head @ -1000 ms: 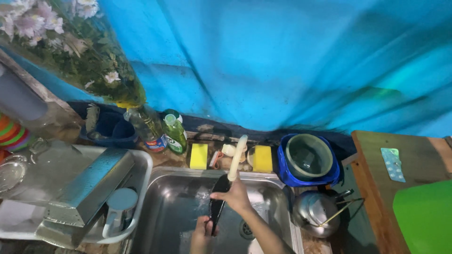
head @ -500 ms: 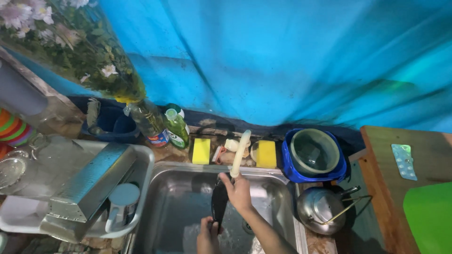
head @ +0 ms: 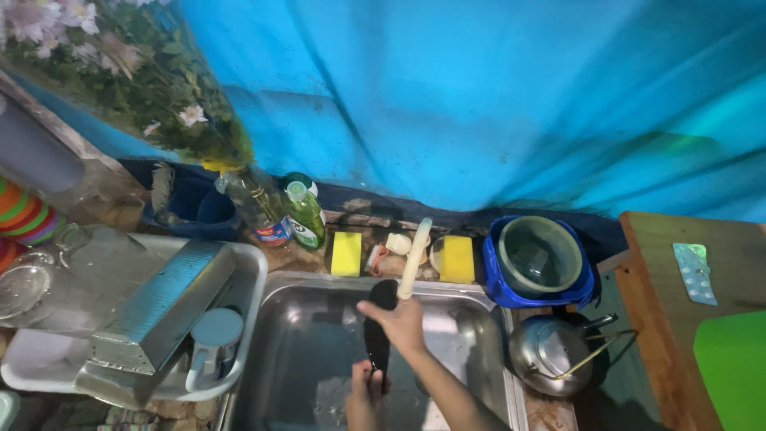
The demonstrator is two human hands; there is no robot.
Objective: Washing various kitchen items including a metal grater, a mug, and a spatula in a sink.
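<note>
Hanging across the top of the view, a blue tarp (head: 479,104) backs the whole scene. Below it, at six o'clock, sits a steel sink (head: 319,351), its basin wet. At nine o'clock a white dish tray (head: 247,263) carries a metal box-shaped piece (head: 159,311) and a grey cup (head: 214,339). At three o'clock a wooden worktop (head: 662,303) bears a blister pack of pills (head: 696,273) and a green board (head: 734,375). A blue pot (head: 538,263) with a glass lid stands at two o'clock from the sink, and a steel kettle (head: 550,351) sits just below it at four o'clock.

Along the sink's far rim lie two yellow sponges (head: 346,254), with a green bottle (head: 306,215) and a clear bottle (head: 259,203) at eleven o'clock.

Over the basin, the right hand (head: 399,323) is closed round the tip of a pale tap spout (head: 415,259) while touching the top of a dark spoon-like utensil (head: 379,331). The left hand (head: 363,391), at six o'clock, grips the utensil's lower end. The utensil stands nearly upright in the middle of the sink between the two hands.
</note>
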